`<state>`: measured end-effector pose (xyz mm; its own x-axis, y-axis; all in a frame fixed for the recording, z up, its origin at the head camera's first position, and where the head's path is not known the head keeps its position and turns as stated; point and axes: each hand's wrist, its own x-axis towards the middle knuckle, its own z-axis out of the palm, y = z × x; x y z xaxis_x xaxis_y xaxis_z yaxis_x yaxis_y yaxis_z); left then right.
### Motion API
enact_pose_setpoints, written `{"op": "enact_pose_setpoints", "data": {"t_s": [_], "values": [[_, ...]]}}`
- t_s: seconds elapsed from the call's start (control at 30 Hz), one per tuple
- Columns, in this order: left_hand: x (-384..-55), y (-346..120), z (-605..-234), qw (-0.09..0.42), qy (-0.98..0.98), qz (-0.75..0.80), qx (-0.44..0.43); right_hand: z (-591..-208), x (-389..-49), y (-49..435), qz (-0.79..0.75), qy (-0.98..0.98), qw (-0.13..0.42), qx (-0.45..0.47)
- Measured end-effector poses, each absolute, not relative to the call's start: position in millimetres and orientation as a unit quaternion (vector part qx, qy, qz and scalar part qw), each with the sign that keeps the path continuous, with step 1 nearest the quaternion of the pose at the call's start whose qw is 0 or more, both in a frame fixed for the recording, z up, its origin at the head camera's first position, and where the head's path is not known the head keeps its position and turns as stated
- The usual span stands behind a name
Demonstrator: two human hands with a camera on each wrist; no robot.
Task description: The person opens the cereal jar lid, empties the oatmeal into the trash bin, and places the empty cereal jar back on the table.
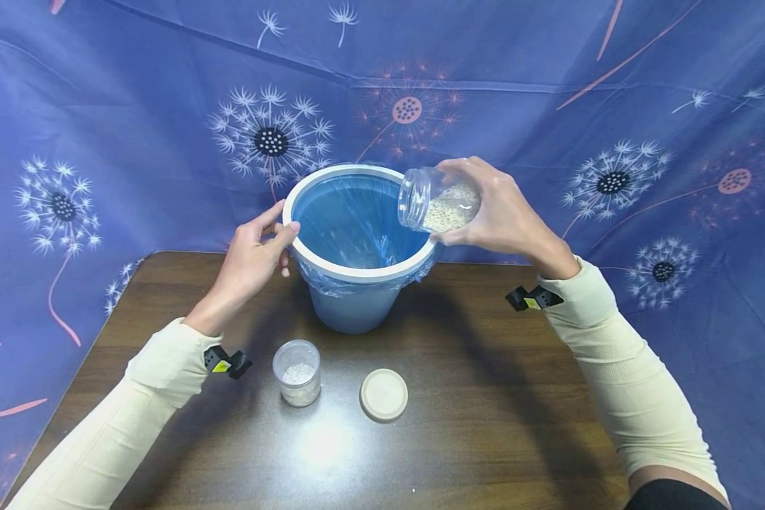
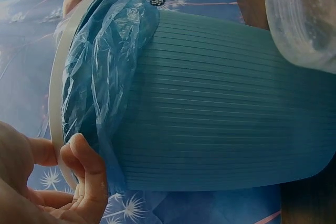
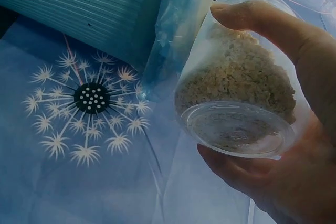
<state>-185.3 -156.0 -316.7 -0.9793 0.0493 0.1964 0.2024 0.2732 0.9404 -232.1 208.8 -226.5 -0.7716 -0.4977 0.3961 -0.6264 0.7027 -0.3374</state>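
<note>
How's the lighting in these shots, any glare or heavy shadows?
Head view: bright glare on the table, plus a dark shadow running from beside the bin down the table's right side; left wrist view: dimmer, with shiny highlights on the crinkled bag; right wrist view: also dim, the right hand partly shaded.

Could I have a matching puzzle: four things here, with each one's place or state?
1. Round cream lid
2. Blue ribbed plastic bin
3. Bare left hand
4. Bare right hand

A. Pinches the bin's white rim
B. Lies flat on the brown wood-grain table
C. Holds a tilted clear jar of pale flakes
D. Lined with a thin plastic bag

Pairs: 1-B, 2-D, 3-A, 4-C
</note>
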Motion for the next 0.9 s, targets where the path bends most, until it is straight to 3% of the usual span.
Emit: {"op": "enact_pose_setpoints", "data": {"t_s": [0.9], "values": [[-186, -157, -317, 0.061, -0.798, -0.595, -0.071, -210, -229, 204, 0.177, -0.926, 0.089, 0.322]]}}
